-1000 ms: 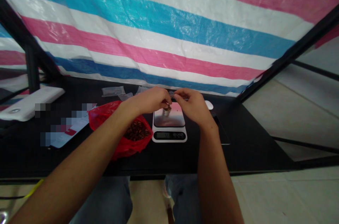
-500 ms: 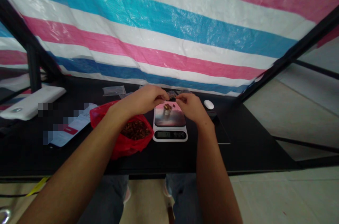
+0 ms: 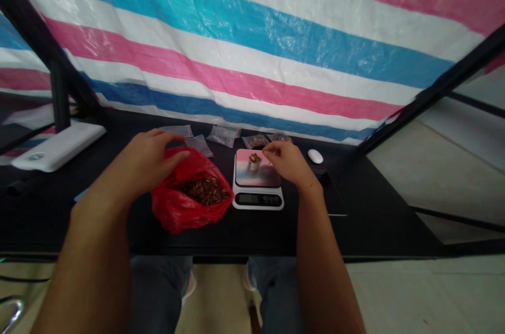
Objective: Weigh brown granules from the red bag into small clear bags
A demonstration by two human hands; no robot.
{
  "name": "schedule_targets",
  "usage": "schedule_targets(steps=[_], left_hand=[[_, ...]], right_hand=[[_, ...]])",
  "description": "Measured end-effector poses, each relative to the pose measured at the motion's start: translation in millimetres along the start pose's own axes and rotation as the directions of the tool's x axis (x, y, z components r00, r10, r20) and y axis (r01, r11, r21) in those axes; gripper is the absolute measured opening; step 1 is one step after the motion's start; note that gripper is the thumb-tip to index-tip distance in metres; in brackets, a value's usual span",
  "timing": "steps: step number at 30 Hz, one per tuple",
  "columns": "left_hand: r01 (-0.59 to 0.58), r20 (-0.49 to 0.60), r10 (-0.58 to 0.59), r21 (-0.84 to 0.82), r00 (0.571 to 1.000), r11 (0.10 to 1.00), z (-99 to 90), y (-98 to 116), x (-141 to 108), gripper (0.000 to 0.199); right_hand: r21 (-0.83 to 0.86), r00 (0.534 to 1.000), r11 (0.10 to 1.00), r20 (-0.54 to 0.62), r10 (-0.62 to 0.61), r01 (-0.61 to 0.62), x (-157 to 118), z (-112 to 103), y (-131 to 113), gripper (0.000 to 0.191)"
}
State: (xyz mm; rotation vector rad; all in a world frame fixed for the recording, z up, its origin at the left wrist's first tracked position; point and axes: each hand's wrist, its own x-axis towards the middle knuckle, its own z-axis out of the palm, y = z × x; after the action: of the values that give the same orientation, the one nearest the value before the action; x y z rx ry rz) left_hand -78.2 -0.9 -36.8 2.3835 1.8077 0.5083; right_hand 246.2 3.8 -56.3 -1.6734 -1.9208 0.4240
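Near the back edge of the black worktop (image 3: 355, 229), a small metal cup (image 3: 254, 163) with brown bits in it sits on a white kitchen scale (image 3: 258, 199). The right hand (image 3: 286, 161) curls just beside the cup, and you cannot tell if it pinches anything. The left hand (image 3: 140, 163) is spread open, close to the top of a red plastic bag (image 3: 177, 213) full of brown nuts (image 3: 205, 191). Small clear bags (image 3: 223, 136) lie along the back edge.
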Motion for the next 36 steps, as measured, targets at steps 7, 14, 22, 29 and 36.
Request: schedule_targets(steps=[7,14,22,29,36], left_hand=[[0.096,0.135,-0.094,-0.009,0.986,0.995,24.6,-18.7,2.0,0.049],[0.099,0.062,-0.093,-0.113,0.994,0.989,10.9,0.9,1.4,0.041],[0.012,-0.109,-0.048,-0.314,0.993,0.949,3.2,23.6,-1.5,0.035],[0.085,-0.172,-0.157,-0.365,0.973,0.927,-0.4,29.8,0.1,0.031],[0.017,-0.214,-0.054,-0.173,0.975,0.985,2.5,27.5,-2.3,0.047]], right_hand=[[0.066,0.997,0.996,0.053,-0.057,0.053,-5.1,-7.0,-20.3,0.016],[0.002,0.999,1.000,0.043,-0.004,0.004,-6.4,-4.1,-25.2,0.015],[0.012,0.997,0.998,-0.026,-0.068,0.068,-12.2,-13.8,-39.0,0.018],[0.076,0.911,0.945,0.251,-0.328,0.319,-31.0,8.9,-90.7,0.023],[-0.195,0.861,0.942,0.486,-0.149,0.273,-41.3,37.2,-110.4,0.032]])
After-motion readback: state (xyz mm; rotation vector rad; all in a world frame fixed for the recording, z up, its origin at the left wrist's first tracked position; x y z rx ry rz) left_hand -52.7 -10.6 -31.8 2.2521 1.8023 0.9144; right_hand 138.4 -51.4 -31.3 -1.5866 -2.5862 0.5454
